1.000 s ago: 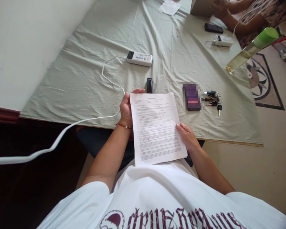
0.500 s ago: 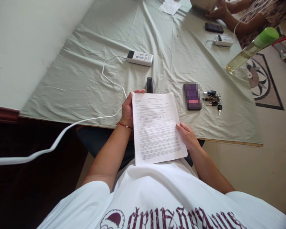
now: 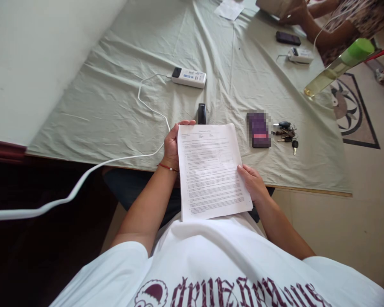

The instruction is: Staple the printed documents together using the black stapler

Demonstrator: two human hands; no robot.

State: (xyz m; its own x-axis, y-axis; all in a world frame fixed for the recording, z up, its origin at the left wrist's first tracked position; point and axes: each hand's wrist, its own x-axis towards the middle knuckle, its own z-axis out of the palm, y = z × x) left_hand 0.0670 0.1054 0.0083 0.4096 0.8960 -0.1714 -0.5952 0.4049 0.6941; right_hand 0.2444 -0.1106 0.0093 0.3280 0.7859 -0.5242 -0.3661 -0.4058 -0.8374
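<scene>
A stack of printed sheets [image 3: 213, 170] is held up in front of my chest, its top page covered in small lines of text. My left hand [image 3: 172, 143] grips its upper left edge, with the fingers partly hidden behind the paper. On the lower right edge, my right hand [image 3: 253, 183] pinches the sheets, thumb on the front. Just beyond the top edge of the stack, a small black object [image 3: 202, 113] lies on the cloth; its kind is unclear.
The cloth-covered table [image 3: 115, 106] holds a white power bank [image 3: 188, 77] with a white cable [image 3: 115, 161], a phone [image 3: 259, 130], keys [image 3: 286, 133] and a green-capped bottle [image 3: 339, 68]. Another person's arms [image 3: 326, 36] are at the far right, near a second phone [image 3: 288, 38].
My hands and the sheets stay almost still. The other person's hand at the far right has shifted slightly.
</scene>
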